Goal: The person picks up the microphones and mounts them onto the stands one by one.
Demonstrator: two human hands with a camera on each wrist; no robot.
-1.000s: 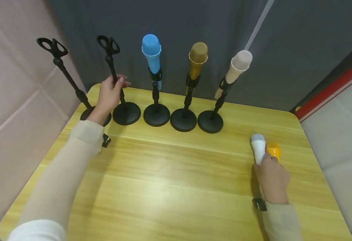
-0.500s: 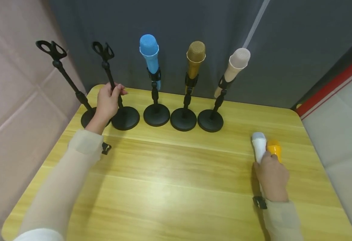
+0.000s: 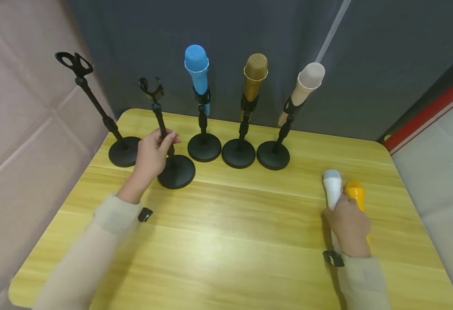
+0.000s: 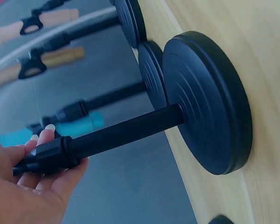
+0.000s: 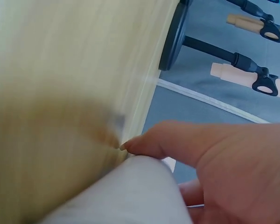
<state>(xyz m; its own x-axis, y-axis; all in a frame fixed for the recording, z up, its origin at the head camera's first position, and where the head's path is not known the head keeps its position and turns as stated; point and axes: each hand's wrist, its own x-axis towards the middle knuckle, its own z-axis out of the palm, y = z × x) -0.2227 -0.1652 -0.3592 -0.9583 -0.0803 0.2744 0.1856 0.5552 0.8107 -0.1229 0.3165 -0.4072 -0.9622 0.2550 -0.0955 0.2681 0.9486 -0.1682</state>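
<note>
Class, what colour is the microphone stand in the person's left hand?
The stand in the left hand is black, seen best in the left wrist view.

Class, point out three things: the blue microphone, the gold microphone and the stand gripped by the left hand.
Blue microphone (image 3: pixel 199 81), head view: upper handle.
Gold microphone (image 3: pixel 252 88), head view: upper handle.
Gripped stand (image 4: pixel 130 131), left wrist view: pole.

Five black stands (image 3: pixel 178 171), five microphones (image 3: pixel 333 189), two hands (image 3: pixel 150 156) and one wooden table (image 3: pixel 226 245) are in view.
</note>
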